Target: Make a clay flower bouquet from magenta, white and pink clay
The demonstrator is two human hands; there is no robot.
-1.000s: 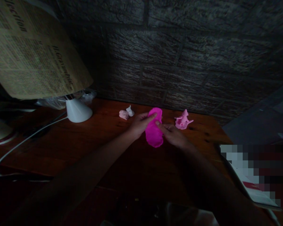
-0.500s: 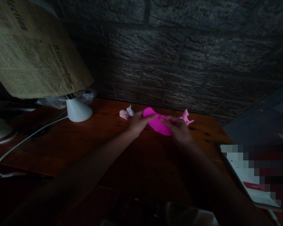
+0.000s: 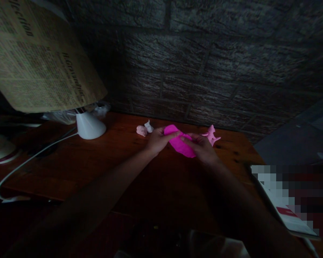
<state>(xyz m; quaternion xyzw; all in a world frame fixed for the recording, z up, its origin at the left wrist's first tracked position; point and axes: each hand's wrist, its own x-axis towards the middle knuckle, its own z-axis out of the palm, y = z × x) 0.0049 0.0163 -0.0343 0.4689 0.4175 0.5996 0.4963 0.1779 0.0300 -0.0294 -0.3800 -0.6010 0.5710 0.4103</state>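
Observation:
A flat, bright pink sheet of modelling clay point(image 3: 180, 145) is held above the wooden table between both hands. My left hand point(image 3: 158, 141) pinches its left part, thumb on top. My right hand point(image 3: 203, 147) grips the right part the same way, and its thumb lies close to the left thumb. The fingers under the sheet are hidden. Beyond my left hand sit a pale pink lump point(image 3: 141, 130) and a small white lump point(image 3: 149, 126), side by side. A light pink, pointed piece point(image 3: 211, 135) stands just behind my right hand.
On the left stands a lamp with a white base point(image 3: 90, 126) and a newsprint shade point(image 3: 43, 61); its white cord point(image 3: 34, 163) runs across the wooden table point(image 3: 118, 143). A white cup-like object point(image 3: 0, 147) is at far left. The brick wall point(image 3: 183, 64) closes off the back.
The pink sheet's upper edge has dipped slightly between the thumbs, and its lower edge hangs a little lower. Both hands keep their hold in nearly the same place.

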